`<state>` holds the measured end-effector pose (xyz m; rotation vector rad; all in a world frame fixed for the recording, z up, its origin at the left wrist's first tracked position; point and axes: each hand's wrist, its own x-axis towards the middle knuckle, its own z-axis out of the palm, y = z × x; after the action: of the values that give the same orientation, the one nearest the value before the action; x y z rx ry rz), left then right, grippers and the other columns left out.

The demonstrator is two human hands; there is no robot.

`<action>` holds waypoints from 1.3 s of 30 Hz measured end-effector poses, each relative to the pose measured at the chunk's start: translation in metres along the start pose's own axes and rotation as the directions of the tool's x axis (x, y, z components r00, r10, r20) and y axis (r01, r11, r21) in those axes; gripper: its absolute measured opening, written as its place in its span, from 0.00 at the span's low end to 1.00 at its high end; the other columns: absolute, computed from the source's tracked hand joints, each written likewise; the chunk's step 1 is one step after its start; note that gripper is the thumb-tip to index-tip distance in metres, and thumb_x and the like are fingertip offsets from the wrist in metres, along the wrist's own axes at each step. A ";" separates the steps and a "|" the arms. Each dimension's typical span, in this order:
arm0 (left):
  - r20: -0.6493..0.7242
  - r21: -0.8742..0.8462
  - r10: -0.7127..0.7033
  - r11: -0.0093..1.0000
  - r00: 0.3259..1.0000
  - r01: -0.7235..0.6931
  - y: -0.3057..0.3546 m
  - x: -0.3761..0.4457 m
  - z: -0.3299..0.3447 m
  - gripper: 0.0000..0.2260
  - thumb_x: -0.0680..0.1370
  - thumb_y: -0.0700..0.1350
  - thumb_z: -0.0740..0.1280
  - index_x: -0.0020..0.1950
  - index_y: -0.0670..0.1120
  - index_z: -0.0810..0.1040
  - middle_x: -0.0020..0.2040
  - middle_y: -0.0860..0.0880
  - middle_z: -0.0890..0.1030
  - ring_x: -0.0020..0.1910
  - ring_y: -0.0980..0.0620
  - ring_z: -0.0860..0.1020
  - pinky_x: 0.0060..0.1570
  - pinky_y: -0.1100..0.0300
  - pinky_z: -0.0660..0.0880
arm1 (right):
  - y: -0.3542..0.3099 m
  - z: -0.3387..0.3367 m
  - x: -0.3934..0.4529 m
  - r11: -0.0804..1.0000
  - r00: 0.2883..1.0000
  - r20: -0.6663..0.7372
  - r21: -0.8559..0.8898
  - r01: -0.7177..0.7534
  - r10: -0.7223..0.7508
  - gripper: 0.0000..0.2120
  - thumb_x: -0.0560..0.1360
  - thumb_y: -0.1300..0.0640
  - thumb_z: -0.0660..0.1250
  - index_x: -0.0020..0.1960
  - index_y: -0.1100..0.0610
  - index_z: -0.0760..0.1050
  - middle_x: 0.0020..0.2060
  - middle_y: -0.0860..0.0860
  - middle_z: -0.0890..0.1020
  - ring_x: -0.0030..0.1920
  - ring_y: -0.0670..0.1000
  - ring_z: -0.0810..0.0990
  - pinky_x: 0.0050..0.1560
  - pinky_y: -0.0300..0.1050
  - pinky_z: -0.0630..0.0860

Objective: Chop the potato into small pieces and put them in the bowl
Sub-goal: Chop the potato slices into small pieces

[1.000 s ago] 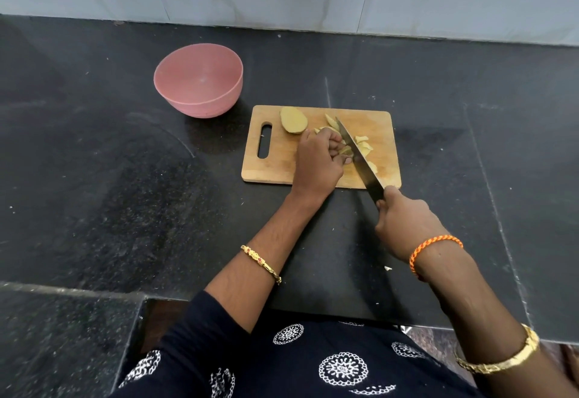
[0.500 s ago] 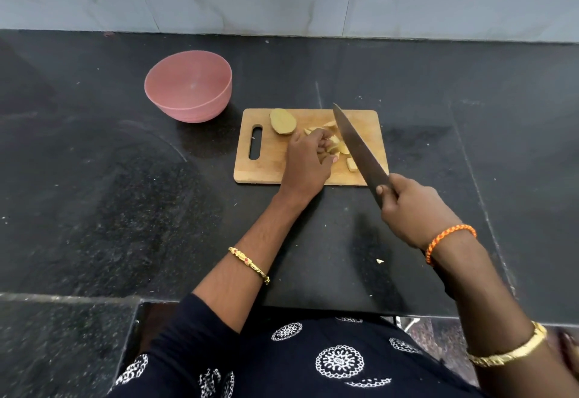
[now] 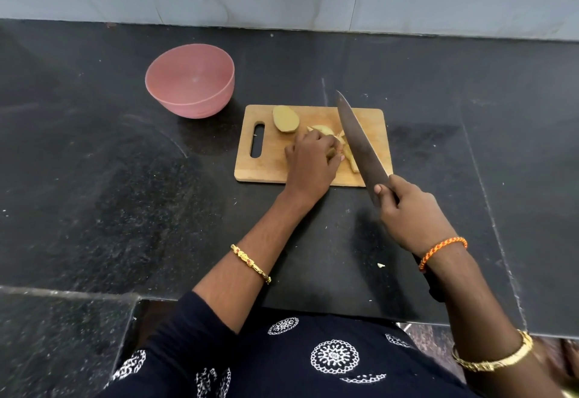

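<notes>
Two lots of potato sit on the cutting board (image 3: 313, 175): an uncut half (image 3: 285, 118) w/ cut face up, just beyond the left hand (image 3: 311, 167) and apart from its knuckles, and a cluster of cut strips (image 3: 324, 130) tucked under and just past that hand's fingertips. Left hand's fingers are curled down over the strips, pressing or holding them together; exactly how many it has hold of can't be told, since the hand hides most of them. A few strips poke out on the right side of the fingers, b/w them and the knife (image 3: 357, 140). Right hand (image 3: 413, 212) is wrapped tight round the knife handle, thumb forward near the blade's heel; blade looks raised and angled across the board, lying just right of the left fingertips, close but seemingly not touching. Judging by looks, raw potato is firm and stiff, light, and probably damp and a bit slippery on cut faces, so strips likely slide unless pinned flat-side down. Best hold is prob. a claw from above, tips tucked back, knuckles toward the blade. Bowl (image 3: 191, 106) stands well left of both hands, off the board on the counter (image 3: 94, 178), w/ nothing visible inside.
</notes>
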<state>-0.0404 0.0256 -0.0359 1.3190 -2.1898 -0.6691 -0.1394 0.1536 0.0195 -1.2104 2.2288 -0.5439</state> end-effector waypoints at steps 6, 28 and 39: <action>0.061 -0.058 -0.023 0.998 0.998 0.026 0.001 0.001 -0.007 0.14 0.71 0.45 0.73 0.56 0.47 0.80 0.54 0.49 0.75 0.59 0.50 0.69 0.57 0.58 0.61 | 0.005 -0.001 0.000 0.998 0.998 0.052 0.054 -0.036 0.034 0.13 0.81 0.52 0.55 0.42 0.58 0.68 0.34 0.56 0.75 0.37 0.55 0.73 0.40 0.53 0.77; -0.094 0.183 0.026 0.983 0.995 -0.008 0.002 0.001 -0.020 0.07 0.74 0.45 0.70 0.51 0.51 0.83 0.47 0.52 0.83 0.51 0.51 0.72 0.50 0.59 0.55 | 0.014 0.001 -0.007 0.998 0.996 -0.078 0.046 -0.031 0.034 0.12 0.80 0.53 0.55 0.41 0.58 0.67 0.30 0.54 0.72 0.32 0.53 0.71 0.30 0.43 0.64; -0.107 0.163 -0.017 0.986 0.994 0.035 -0.005 -0.006 -0.022 0.06 0.74 0.49 0.70 0.49 0.53 0.84 0.49 0.56 0.82 0.53 0.52 0.70 0.47 0.58 0.52 | -0.004 0.021 -0.005 0.993 0.999 0.002 -0.109 0.042 -0.043 0.09 0.80 0.51 0.53 0.48 0.55 0.67 0.37 0.59 0.77 0.38 0.61 0.77 0.42 0.56 0.78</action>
<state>-0.0208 0.0254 -0.0226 1.4336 -2.1840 -0.4241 -0.1211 0.1537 0.0072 -1.3151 2.2629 -0.4441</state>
